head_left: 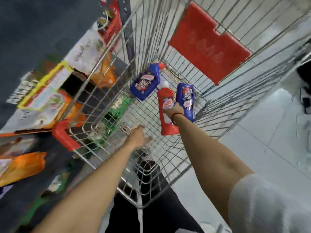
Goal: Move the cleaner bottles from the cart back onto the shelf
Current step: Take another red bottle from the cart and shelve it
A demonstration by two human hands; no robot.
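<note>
Three cleaner bottles lie in the wire shopping cart (94, 115). A blue bottle (145, 83) with a red cap rests toward the cart's far left. A red bottle (165, 122) and a second blue bottle (186, 100) lie side by side further right. My right hand (173, 109) is down on these two, over the red bottle's label and against the blue one's edge. Its fingers are hidden, so the grip is unclear. My left hand (138, 137) hovers inside the cart, nearer to me, with blurred fingers spread and nothing in it.
A red plastic child-seat flap (208, 42) hangs on the cart's far wall. Shelves (42, 91) on the left hold orange, green and white packs, with a red basket (111, 26) beyond. White floor tiles (262, 142) lie to the right, with someone's shoe (305, 100) at the right edge.
</note>
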